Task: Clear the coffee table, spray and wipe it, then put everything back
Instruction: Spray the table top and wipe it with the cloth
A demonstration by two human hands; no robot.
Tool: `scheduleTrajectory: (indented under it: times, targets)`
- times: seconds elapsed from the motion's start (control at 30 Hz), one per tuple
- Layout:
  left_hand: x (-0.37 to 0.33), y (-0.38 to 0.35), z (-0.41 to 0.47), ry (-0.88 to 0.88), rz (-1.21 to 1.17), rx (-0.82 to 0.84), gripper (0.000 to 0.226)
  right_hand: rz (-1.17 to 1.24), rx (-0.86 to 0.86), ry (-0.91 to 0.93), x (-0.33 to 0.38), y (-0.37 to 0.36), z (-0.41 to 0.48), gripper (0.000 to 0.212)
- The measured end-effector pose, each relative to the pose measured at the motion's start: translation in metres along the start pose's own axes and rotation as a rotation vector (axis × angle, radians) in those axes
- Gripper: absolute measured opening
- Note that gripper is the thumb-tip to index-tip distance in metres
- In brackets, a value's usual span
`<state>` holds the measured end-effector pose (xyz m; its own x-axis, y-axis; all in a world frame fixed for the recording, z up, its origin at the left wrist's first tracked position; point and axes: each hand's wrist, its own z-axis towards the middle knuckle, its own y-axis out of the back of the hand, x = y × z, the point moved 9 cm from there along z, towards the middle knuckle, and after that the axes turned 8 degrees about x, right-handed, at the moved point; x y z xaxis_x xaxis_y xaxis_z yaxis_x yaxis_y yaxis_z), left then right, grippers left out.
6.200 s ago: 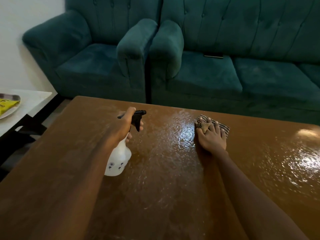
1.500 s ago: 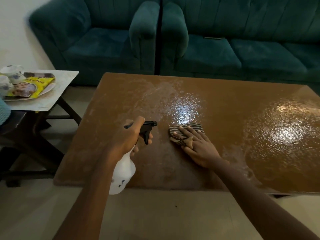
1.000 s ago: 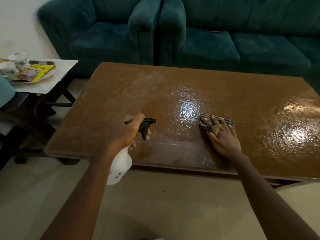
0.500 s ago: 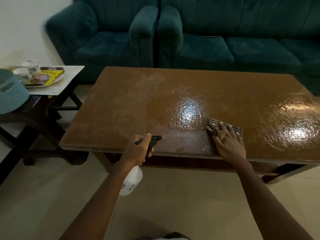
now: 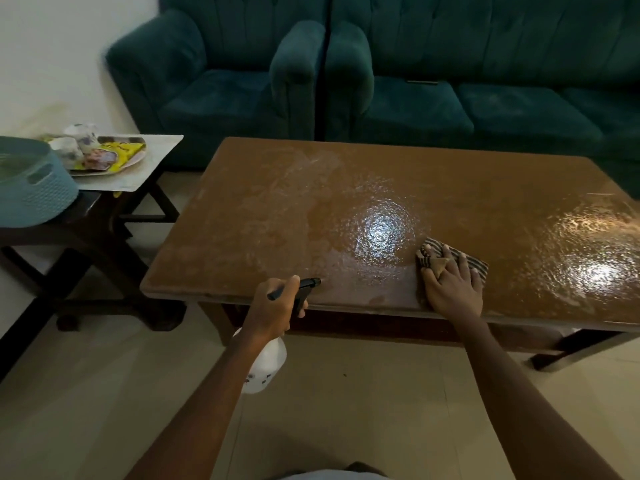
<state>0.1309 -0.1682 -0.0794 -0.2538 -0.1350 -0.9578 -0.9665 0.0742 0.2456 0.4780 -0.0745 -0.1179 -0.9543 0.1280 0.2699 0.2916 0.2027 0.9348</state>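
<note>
Though on cloth [image 5: 475, 267], right hand [image 5: 453, 289] at coffee table [image 5: 263, 216] edge.

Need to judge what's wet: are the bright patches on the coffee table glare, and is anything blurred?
Head view: both bright patches on the coffee table look like glare from lights, one left of the cloth under the right hand, one near the right edge. Head view: the room is dim, the table's left part dull and streaky; the plate on the side table is soft.
</note>
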Motion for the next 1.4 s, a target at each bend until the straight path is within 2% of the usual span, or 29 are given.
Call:
scheduleTrajectory:
  times: [0.17,0.3,0.37,0.43,0.53,0.67,0.73,0.8,0.87,1.07,1.2,1.4]
  targets:
    - [-0.005,0.010,-0.002,-0.052,-0.079,0.005,0.058,-0.076,0.040,0.114,0.079,-0.019,-0.007,0.059]
    - [-0.005,0.014,-0.003,-0.083,-0.079,-0.018,0.059,-0.149,0.043,0.386,0.144,-0.041,-0.039,0.059]
    - [-0.005,0.012,-0.001,-0.088,-0.080,-0.014,0.057,-0.186,0.046,0.502,0.143,-0.046,-0.056,0.059]
    - [-0.005,0.007,0.001,-0.088,-0.077,0.000,0.057,-0.183,0.034,0.542,0.123,-0.042,-0.064,0.056]
    - [-0.006,0.001,0.005,-0.083,-0.083,0.021,0.058,-0.163,-0.018,0.453,0.073,-0.025,-0.064,0.059]
    - [-0.007,0.000,0.007,-0.073,-0.077,0.020,0.059,-0.111,-0.082,0.200,0.005,0.001,-0.049,0.062]
    - [-0.006,0.003,0.005,-0.072,-0.067,0.010,0.059,-0.048,-0.105,0.074,-0.003,0.003,-0.045,0.053]
    - [-0.003,0.007,0.002,-0.059,-0.072,-0.001,0.058,-0.023,-0.110,-0.012,0.009,-0.004,-0.045,0.054]
    - [0.001,0.013,-0.002,-0.034,-0.089,-0.014,0.058,-0.049,-0.086,0.006,0.036,-0.015,-0.045,0.058]
    - [0.018,0.037,-0.015,0.034,-0.056,-0.027,0.058,-0.152,0.036,0.293,0.133,-0.048,-0.044,0.060]
    - [0.026,0.049,-0.025,0.051,-0.060,-0.047,0.060,-0.132,0.054,0.353,0.135,-0.048,-0.041,0.056]
    - [0.048,0.071,-0.034,0.111,-0.079,-0.142,0.059,-0.072,0.072,0.345,0.136,-0.042,-0.043,0.050]
